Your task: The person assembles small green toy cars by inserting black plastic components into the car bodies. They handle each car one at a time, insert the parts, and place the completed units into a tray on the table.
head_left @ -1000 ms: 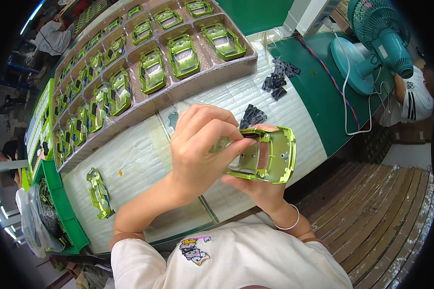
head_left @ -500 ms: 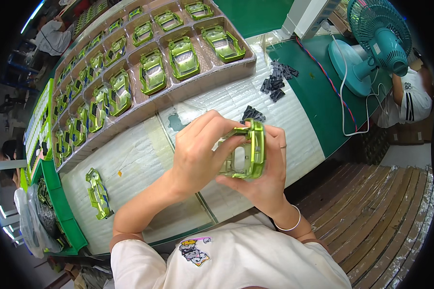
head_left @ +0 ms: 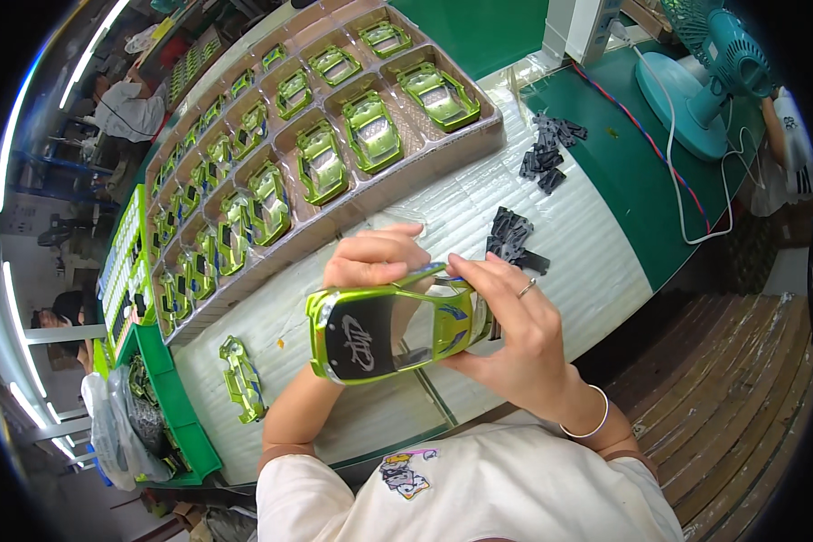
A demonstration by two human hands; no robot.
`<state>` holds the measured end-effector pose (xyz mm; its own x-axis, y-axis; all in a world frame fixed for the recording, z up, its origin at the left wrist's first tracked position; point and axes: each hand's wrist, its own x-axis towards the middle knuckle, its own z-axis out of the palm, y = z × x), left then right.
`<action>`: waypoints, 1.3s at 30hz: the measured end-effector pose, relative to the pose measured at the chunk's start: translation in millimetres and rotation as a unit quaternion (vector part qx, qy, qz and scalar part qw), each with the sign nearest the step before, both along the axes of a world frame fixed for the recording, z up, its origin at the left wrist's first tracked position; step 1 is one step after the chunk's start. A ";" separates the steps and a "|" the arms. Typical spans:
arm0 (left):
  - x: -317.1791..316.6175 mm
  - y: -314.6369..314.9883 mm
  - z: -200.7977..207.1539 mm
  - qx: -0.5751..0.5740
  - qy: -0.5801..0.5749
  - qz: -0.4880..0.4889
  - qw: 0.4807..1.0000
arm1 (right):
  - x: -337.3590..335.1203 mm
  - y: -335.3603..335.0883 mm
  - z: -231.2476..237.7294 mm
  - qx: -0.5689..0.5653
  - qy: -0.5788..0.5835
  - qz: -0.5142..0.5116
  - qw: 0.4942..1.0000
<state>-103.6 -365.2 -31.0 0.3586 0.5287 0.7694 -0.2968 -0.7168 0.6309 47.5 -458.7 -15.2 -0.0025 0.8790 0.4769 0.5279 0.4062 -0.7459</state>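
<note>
A lime-green toy car body shell [head_left: 456,327], with a black panel bearing white markings at its left end, is held over the bench between my two hands. My left hand [head_left: 370,260] closes on the shell's far edge, its lower fingers partly hidden behind it. My right hand [head_left: 526,336] grips the right end, thumb below and fingers above. Just beyond the shell lies a small pile of black plastic parts [head_left: 509,237]. Another green car shell [head_left: 241,379] rests alone on the bench at the left.
A large compartment tray [head_left: 352,215] filled with green car shells spans the far left. More black parts [head_left: 551,149] lie right of it. A teal fan [head_left: 686,113], cables [head_left: 673,167] and a person's arm [head_left: 772,135] are at the right. A green crate [head_left: 190,425] stands left.
The car shell has been turned from an edge-on, inside-showing pose so its outer top with the black panel shows. My left hand has shifted to its far edge. The whole view has swung slightly.
</note>
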 end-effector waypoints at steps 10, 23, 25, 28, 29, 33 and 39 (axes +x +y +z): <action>-2.2 -8.6 4.5 -0.301 -0.069 -0.034 0.951 | 5.9 7.0 -4.2 -0.030 0.191 0.068 0.979; 17.3 -27.4 -7.7 -0.249 -0.078 -0.060 0.964 | -0.4 25.9 -4.8 0.132 0.252 0.071 0.956; 21.7 -29.6 -1.9 -0.251 -0.098 -0.068 0.961 | -0.6 26.2 -0.2 0.116 0.263 0.053 0.956; 19.0 -32.9 8.7 -0.268 -0.049 -0.063 0.960 | -0.8 25.3 1.2 0.128 0.250 0.063 0.958; 18.0 -32.1 6.4 -0.253 -0.050 -0.071 0.964 | -0.3 23.9 0.3 0.137 0.240 0.073 0.958; 14.3 -24.7 0.3 -0.183 -0.050 -0.050 0.981 | -5.2 25.0 1.4 0.130 0.270 0.071 0.951; 12.2 -27.8 2.6 -0.189 -0.063 -0.093 0.976 | -11.1 20.6 1.2 0.107 0.322 0.060 0.939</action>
